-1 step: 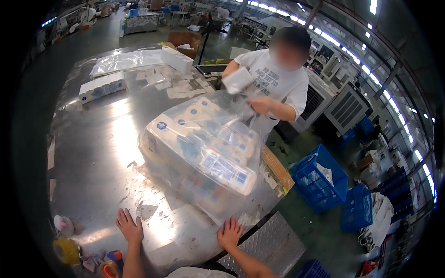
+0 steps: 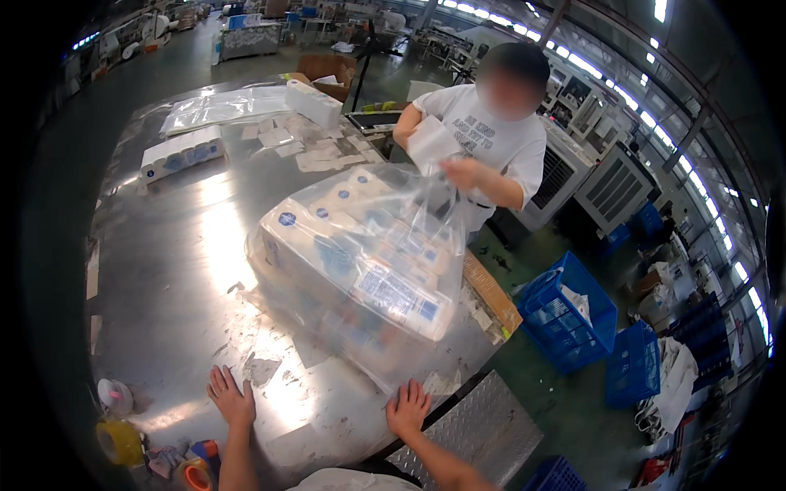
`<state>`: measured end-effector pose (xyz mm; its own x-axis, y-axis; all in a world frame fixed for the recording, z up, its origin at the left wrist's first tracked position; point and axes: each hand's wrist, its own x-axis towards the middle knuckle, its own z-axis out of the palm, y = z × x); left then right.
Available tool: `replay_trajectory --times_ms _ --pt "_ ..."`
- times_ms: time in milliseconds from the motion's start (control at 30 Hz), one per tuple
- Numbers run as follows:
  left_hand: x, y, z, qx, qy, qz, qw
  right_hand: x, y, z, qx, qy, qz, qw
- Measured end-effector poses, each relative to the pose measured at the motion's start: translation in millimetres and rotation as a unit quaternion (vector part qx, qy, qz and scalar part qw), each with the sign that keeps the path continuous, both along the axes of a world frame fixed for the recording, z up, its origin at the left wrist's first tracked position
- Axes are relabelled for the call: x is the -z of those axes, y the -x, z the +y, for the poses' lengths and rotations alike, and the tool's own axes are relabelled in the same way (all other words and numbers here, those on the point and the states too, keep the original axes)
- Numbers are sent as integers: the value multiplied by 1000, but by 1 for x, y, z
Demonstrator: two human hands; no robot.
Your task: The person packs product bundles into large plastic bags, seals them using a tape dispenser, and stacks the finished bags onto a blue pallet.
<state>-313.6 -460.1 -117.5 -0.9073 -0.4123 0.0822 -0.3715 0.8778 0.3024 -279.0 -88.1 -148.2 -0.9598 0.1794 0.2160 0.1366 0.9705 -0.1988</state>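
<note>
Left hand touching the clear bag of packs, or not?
Apart. The head view shows it: the left hand lies flat, fingers spread, with bare metal tabletop visible between its fingertips and the clear bag.

Dark lettering (image 2: 474, 135) on that white shirt (image 2: 521, 164), upper right; the bagged packs (image 2: 304, 239) mid-frame have blue labels (image 2: 395, 293), way too tiny to read.

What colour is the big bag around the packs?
The bag is clear, see-through, showing white and blue packs inside; best seen in the head view.
</note>
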Motion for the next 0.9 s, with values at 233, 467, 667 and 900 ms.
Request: replay_trajectory --times_ms 233,467,667,900 --pt "2 -2 -1 1 10 -6 1000 0 1 -3 8 26 14 1000" --pt "3 -2 -2 -3 -15 8 1000 -2 0 -2 6 53 -3 999" --pt "5 0 1 3 -10 25 1000 3 3 1 0 30 28 999" --pt "0 -5 1 0 -8 24 1000 -3 -1 -2 2 41 8 999"
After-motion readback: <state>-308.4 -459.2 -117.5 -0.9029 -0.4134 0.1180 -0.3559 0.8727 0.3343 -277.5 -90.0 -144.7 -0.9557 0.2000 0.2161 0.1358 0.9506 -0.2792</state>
